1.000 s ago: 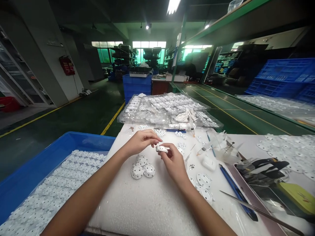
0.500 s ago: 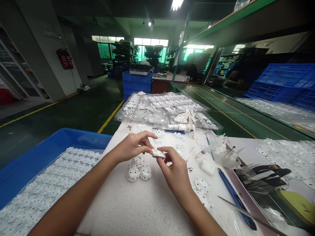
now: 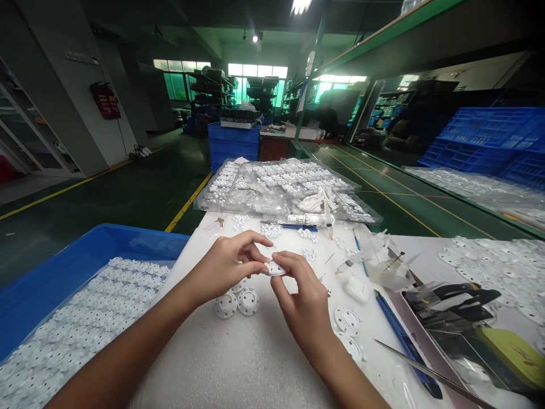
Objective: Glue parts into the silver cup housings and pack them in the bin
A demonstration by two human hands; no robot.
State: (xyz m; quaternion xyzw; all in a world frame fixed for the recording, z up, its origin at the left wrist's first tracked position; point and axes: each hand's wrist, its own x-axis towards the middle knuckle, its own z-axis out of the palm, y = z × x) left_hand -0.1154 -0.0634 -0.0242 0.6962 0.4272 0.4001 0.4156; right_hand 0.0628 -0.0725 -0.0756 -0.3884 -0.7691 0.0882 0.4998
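In front of me, a small white round part (image 3: 276, 268) with dark holes is held up above the bench, slightly tilted. My right hand (image 3: 304, 295) grips it at its right side, thumb below and fingers on top. My left hand (image 3: 230, 264) pinches at its left edge with the thumb and a finger, the index finger raised above. Any tiny piece between those left fingertips is hidden. Just below the hands lie several similar white discs (image 3: 248, 301) on the white bench surface (image 3: 204, 358). More white discs (image 3: 347, 321) rest beside my right forearm.
A blue bin (image 3: 128, 230) with rows of white parts stands at left. Bagged white parts (image 3: 281, 182) cover the bench's far end. Small white piles (image 3: 271, 230), a syringe (image 3: 347, 264), a white case (image 3: 356, 288), tweezers (image 3: 409, 346) and a tool box (image 3: 430, 341) lie about.
The view has shifted slightly. My left thumb now lies further along the white part's left edge, and the part sits flatter. My right hand keeps its grip.
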